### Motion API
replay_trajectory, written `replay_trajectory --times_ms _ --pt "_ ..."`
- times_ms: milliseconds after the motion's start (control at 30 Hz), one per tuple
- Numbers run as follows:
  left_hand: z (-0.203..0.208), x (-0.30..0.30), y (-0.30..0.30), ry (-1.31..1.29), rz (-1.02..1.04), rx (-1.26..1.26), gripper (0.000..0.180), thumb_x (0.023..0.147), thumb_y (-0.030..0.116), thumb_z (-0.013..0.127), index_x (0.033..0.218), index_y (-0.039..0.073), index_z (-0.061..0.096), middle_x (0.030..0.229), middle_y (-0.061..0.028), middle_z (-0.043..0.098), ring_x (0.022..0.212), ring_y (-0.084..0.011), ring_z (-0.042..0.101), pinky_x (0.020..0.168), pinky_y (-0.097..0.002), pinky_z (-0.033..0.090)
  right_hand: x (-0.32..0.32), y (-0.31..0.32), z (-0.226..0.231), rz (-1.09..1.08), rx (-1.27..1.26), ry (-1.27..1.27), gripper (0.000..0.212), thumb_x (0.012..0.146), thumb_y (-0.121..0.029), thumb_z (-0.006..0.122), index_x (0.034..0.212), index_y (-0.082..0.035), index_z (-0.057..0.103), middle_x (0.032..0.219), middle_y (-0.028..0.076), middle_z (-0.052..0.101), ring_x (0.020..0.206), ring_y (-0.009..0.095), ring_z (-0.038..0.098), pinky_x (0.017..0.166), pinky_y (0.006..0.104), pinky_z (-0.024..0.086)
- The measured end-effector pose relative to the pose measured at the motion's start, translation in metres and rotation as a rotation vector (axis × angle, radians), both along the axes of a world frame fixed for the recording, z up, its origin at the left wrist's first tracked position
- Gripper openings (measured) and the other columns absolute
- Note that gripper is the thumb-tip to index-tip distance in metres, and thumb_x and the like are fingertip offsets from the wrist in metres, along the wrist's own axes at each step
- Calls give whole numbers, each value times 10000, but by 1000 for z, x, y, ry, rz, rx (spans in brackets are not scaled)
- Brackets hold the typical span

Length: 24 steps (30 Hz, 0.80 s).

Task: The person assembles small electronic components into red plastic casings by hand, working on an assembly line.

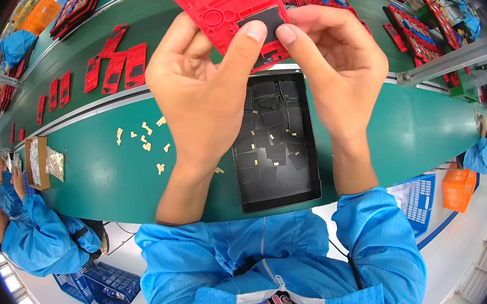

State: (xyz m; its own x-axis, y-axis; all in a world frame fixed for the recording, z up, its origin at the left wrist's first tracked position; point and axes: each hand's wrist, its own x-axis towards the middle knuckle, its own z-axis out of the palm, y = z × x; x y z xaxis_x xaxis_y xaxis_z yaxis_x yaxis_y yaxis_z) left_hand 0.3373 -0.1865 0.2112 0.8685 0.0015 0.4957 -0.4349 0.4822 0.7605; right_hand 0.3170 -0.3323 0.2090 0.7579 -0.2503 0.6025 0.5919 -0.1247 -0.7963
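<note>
Both my hands hold up a red plastic casing (234, 4) over the bench. My left hand (202, 97) grips its left side, fingers behind and thumb pressed on a flat black pad (266, 20) inside the casing. From the other side, my right hand (344, 61) closes on the right edge, its thumb also against the pad. Just below stands a black tray (278, 199) with thin black sheets (270, 119) and several small cream pieces (275, 163) in it.
More cream pieces (146, 145) lie scattered on the green bench (425, 127). Beyond a metal rail, red casings (113, 73) rest on a green conveyor belt. An open cardboard box (38, 164) stands at the left, near a person in blue (45, 238). Blue crates (112, 284) sit below.
</note>
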Motion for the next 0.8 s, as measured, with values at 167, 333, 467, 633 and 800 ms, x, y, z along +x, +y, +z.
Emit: replay_trajectory --times_ms 167,333,467,633,800 --pt "-2 -1 -4 11 -87 30 318 933 -83 679 1241 -106 607 1159 -170 734 1061 -175 703 941 -310 578 1 -14 2 92 -142 5 74 875 8 772 885 3 699 739 -25 599 649 26 500 580 202 386" --pt "-6 4 -5 13 -150 57 327 931 -84 677 1252 -92 614 1178 -152 725 1082 -175 694 950 -315 577 9 -18 -5 102 -138 -10 178 892 -17 738 780 -13 601 680 -24 527 622 39 439 552 222 342" --pt "-7 10 -3 3 -247 122 339 913 -81 691 1247 -68 640 1182 -122 717 1081 -167 686 946 -315 574 10 -28 -5 44 -400 -77 252 917 -37 700 735 -20 526 646 -17 467 587 48 378 513 248 299" --pt "-13 8 -10 101 -300 60 314 903 -46 703 1215 -55 667 1140 -108 730 1033 -139 691 907 -298 567 7 -23 -7 184 -130 43 306 962 -8 638 711 -39 465 665 -78 443 623 2 344 521 225 276" --pt "-22 27 -5 252 -340 160 341 919 -41 692 1252 -90 636 1149 -156 734 1037 -165 710 956 -306 565 26 -23 -28 109 -179 151 316 979 -56 666 724 -42 480 665 -81 451 625 4 348 529 225 278"
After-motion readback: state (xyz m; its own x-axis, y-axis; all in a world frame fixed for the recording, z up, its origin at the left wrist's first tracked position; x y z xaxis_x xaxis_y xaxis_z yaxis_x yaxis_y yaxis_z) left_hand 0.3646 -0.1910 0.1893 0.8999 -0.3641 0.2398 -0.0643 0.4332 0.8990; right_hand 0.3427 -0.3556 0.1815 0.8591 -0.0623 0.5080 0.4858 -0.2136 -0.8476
